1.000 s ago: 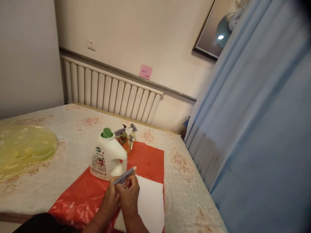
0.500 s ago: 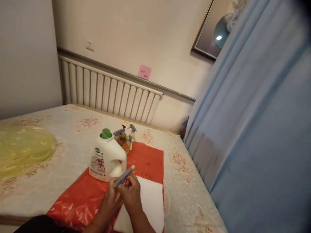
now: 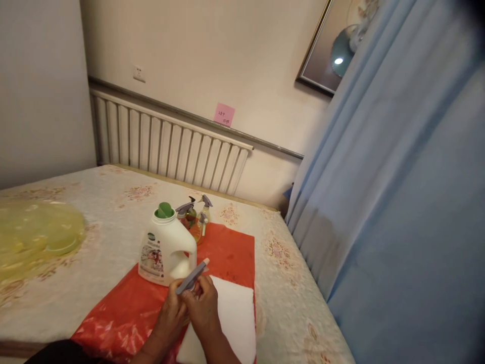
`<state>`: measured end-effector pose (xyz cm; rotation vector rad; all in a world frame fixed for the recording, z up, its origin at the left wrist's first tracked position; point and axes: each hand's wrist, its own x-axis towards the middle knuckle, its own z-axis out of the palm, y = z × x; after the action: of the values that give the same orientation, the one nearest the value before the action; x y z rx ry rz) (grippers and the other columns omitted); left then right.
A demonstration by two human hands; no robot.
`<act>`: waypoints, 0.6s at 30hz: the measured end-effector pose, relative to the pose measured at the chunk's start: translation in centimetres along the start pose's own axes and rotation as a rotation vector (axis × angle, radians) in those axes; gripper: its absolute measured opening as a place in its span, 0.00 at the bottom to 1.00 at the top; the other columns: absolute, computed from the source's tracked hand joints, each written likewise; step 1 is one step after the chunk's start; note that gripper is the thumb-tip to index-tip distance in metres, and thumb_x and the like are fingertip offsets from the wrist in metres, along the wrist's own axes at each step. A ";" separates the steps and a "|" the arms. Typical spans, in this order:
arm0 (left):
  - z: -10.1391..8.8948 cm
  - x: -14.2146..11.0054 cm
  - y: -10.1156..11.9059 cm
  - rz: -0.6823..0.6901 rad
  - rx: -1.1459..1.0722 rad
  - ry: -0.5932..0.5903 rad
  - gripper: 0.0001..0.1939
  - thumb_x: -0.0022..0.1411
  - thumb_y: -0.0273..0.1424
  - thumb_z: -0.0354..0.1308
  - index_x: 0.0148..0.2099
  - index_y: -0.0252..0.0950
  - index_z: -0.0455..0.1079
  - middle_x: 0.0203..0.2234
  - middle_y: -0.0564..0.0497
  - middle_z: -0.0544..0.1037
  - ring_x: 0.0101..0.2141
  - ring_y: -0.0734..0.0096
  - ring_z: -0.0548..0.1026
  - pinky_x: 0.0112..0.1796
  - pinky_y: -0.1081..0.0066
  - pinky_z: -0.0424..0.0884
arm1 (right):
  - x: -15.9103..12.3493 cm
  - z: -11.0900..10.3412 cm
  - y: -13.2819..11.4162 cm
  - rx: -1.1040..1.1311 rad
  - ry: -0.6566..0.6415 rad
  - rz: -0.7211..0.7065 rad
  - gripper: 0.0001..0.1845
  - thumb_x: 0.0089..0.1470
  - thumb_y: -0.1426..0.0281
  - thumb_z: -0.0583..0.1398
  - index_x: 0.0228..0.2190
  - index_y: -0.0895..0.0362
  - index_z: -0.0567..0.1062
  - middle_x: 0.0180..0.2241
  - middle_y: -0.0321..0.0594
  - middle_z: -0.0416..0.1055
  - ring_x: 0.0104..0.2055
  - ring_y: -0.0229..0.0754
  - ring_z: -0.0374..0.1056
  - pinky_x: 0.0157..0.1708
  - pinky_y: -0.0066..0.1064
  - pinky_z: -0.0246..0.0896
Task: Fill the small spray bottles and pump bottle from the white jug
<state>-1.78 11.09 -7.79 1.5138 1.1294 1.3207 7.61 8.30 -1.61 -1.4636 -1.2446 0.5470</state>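
Two hands: both in view, fingers drawn in tight, nothing spread wide. L hand [image 3: 170, 309] curls in from the left, fingers at the back end of the grey spray head [image 3: 192, 278]; R hand [image 3: 204, 306] pinches at its underside, thumb & fingertips close together.
Spray head: up top, btw the two hands, tilted, pale nozzle tip [image 3: 206, 261] pointing up & away to the right. What's under it is mostly covered by fingers; from my end I can't tell if a btl is attached.
Step in hand: my read, close two-handed fiddling at the neck of the sprayer, prob. fitting or loosening; can't tell which.
Next move: IMO calls for one hand holding steady while the other turns or pulls; slip risk if both let go together.
Jug: white jug [image 3: 166, 250] stands upright just beyond the hands, at L edge of the red sheet [image 3: 231, 247], handle toward the R, green cap [image 3: 164, 209] in its mouth. Hands overlap its lower R corner in view; contact unclear.
Other sprayers: several spray btls [image 3: 197, 232] bunched behind jug, well apart from the fingers.
Cloth: white cloth [image 3: 237, 316] flat on the sheet, partly under the R forearm in view.
Far L: yellow see-through thing [image 3: 38, 235] on the floral cover [image 3: 109, 222]; ID unclear.
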 end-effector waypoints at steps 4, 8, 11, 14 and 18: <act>0.0 -0.1 -0.4 -0.036 -0.003 -0.006 0.21 0.57 0.46 0.56 0.47 0.40 0.63 0.35 0.45 0.81 0.34 0.53 0.81 0.35 0.58 0.78 | 0.2 -0.5 -0.1 0.001 -0.060 -0.020 0.05 0.39 0.77 0.58 0.23 0.55 0.71 0.26 0.33 0.62 0.30 0.42 0.62 0.31 0.30 0.56; -0.1 0.0 -0.9 -0.019 0.008 0.001 0.23 0.55 0.46 0.56 0.49 0.39 0.62 0.36 0.43 0.82 0.38 0.49 0.81 0.37 0.56 0.78 | 0.2 0.5 0.1 0.030 0.047 0.030 0.09 0.36 0.77 0.59 0.19 0.54 0.63 0.24 0.29 0.58 0.27 0.39 0.57 0.28 0.28 0.54; -0.3 0.2 -0.9 0.026 0.011 0.028 0.23 0.53 0.44 0.57 0.48 0.39 0.62 0.35 0.43 0.82 0.38 0.48 0.81 0.38 0.56 0.79 | -0.1 1.6 0.4 0.061 0.137 0.079 0.11 0.35 0.76 0.60 0.21 0.53 0.61 0.23 0.27 0.56 0.25 0.37 0.54 0.26 0.27 0.53; -0.4 0.4 -0.5 0.020 0.013 0.031 0.21 0.50 0.43 0.59 0.45 0.40 0.64 0.33 0.47 0.83 0.34 0.50 0.82 0.35 0.58 0.80 | -0.2 2.4 0.8 0.062 0.195 0.102 0.12 0.36 0.76 0.60 0.22 0.53 0.62 0.23 0.26 0.56 0.24 0.36 0.53 0.25 0.27 0.53; 0.0 0.2 -0.3 0.005 -0.014 0.050 0.22 0.50 0.45 0.59 0.44 0.41 0.65 0.30 0.47 0.83 0.32 0.50 0.82 0.31 0.60 0.79 | 0.1 2.2 0.7 0.055 0.191 0.092 0.11 0.34 0.77 0.62 0.23 0.54 0.66 0.22 0.25 0.57 0.24 0.36 0.54 0.24 0.26 0.53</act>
<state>-1.84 11.38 -7.97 1.4823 1.1461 1.3736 6.01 9.40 -2.89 -1.4956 -1.0099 0.4863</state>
